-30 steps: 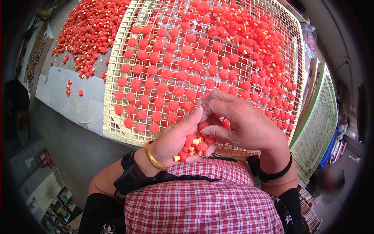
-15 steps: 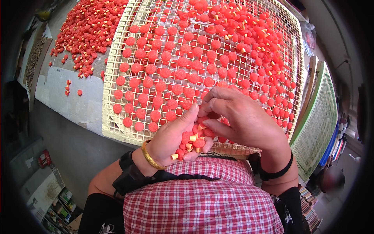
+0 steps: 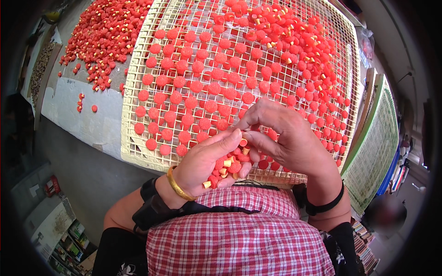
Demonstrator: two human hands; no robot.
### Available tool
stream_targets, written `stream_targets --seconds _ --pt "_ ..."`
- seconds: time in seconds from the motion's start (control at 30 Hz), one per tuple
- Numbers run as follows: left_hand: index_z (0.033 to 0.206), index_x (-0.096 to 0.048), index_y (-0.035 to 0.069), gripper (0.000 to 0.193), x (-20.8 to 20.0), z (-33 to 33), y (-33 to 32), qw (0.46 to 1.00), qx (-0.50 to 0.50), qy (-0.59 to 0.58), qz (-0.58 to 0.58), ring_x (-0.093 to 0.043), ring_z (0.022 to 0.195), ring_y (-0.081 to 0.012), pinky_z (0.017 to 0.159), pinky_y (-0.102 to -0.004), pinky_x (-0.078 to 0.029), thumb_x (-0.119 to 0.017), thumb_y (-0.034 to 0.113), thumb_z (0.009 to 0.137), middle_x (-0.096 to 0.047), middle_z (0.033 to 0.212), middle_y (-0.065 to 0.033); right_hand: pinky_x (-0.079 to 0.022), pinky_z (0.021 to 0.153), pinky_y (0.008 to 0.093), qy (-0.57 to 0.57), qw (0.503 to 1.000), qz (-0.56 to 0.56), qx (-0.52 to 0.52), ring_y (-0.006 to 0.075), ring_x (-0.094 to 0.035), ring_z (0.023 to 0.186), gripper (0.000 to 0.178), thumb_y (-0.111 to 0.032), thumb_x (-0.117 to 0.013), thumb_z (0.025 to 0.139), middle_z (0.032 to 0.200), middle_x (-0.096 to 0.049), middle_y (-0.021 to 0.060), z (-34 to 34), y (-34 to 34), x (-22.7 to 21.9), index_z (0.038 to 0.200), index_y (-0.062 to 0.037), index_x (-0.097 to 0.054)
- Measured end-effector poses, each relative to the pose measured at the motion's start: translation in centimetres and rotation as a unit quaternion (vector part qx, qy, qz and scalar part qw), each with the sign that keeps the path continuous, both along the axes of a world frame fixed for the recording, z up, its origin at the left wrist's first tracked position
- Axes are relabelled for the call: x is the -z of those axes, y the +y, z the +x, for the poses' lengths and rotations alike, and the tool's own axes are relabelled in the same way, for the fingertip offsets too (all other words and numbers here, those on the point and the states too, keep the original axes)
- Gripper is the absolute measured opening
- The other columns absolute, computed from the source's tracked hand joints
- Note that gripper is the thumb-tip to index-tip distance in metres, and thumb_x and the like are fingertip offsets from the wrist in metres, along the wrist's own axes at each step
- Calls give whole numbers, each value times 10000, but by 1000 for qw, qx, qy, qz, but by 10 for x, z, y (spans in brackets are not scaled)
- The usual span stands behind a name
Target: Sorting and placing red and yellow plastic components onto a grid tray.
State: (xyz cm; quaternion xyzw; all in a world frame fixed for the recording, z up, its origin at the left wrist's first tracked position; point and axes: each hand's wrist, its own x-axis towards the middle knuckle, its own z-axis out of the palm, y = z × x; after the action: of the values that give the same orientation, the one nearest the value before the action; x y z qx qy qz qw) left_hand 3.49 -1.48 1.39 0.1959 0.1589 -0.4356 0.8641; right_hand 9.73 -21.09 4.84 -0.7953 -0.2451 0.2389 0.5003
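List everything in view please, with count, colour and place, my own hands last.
Red pieces: too many to count, red, some yellow-ended, on the wire rack
Wire rack: one on top, cream, centre
Loose pile: too many to count, red and yellow, far left
Work surface: one, grey-white, left
Mesh panel: one, green-edged, right
Plastic bag: one, clear, upper right
Bracelet: one, gold, left wrist
Strap: one, black, right forearm
Checked garment: one, red-white, bottom
Left hand: one, bare, cupping red pieces
Right hand: one, bare, beside it, grip unclear
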Motion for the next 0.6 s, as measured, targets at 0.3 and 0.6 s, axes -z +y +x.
stream_targets --seconds 0.3,0.6 --pt "1172 -506 9 558 -7 1 -7 998 -2 7 64 -497 491 -69 392 -160 -417 -332 526 1049 -603 853 -134 -496 846 351 42 996 70 -32 206 -615 950 193 -87 -677 923 1025 -664 82 4 -6 7 1107 -35 -702" --pt "1208 -528 33 557 1 1 -2 998 30 -32 35 -499 527 -49 434 -154 -404 -350 535 1046 -596 803 -71 -507 820 359 45 995 80 -42 229 -612 944 172 -114 -702 901 1001 -618 87 -1 -2 14 1054 -42 -667"
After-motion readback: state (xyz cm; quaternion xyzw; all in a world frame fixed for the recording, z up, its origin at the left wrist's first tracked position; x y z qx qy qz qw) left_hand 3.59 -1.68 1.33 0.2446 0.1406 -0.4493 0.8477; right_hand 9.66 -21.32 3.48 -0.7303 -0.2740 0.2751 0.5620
